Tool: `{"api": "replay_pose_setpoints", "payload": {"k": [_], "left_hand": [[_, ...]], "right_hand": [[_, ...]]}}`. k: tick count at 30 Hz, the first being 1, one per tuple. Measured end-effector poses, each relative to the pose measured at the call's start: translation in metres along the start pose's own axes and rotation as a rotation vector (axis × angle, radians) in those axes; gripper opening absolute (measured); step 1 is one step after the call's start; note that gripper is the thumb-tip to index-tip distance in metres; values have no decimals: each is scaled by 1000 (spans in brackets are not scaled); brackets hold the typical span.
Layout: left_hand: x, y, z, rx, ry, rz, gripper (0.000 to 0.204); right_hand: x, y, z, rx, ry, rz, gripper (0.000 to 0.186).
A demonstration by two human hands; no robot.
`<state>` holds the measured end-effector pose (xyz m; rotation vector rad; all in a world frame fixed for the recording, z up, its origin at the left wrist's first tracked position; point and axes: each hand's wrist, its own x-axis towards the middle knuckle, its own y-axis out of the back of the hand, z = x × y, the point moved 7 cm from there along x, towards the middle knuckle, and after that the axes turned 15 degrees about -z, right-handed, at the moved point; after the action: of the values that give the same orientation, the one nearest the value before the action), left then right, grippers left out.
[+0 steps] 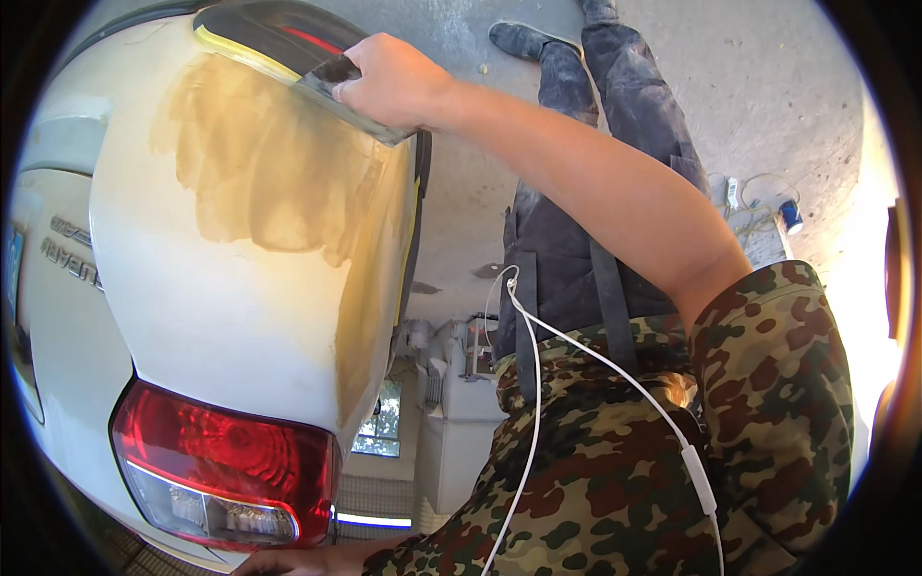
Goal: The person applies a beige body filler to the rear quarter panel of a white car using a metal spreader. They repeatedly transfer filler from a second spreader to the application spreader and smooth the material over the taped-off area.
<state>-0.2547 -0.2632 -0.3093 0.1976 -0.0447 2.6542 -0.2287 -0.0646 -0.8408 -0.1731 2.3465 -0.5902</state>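
Camouflage sleeve (pixel 773 403), flat grey tool (pixel 357 116), white panel (pixel 257 274) (blotchy tan patch)

L hand (pixel 279 563) partly cut off by btm edge, its grip unclear

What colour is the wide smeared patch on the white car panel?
The wide smeared patch is yellowish tan, seen best in the head view.

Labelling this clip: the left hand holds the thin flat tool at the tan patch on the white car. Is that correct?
The hand is wrong: in the head view, the right hand holds the thin flat tool at the tan patch on the white car. The left hand is by the tail light.
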Motion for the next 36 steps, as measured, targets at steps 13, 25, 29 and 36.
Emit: {"api": "replay_pose_setpoints", "payload": {"k": [13,25,29,36], "left_hand": [[-1,44,28,171,40,-6,34],[-3,46,18,35,60,76,32],[-8,54,21,73,24,137,28],[-19,75,25,70,-3,112,29]], "right_hand": [[-13,-4,47,-39,31,-36,30],[-15,-41,54,-53,173,117,30],[-12,-47,55,-81,190,137,32],[-14,-41,76,182,-31,10,29]]}}
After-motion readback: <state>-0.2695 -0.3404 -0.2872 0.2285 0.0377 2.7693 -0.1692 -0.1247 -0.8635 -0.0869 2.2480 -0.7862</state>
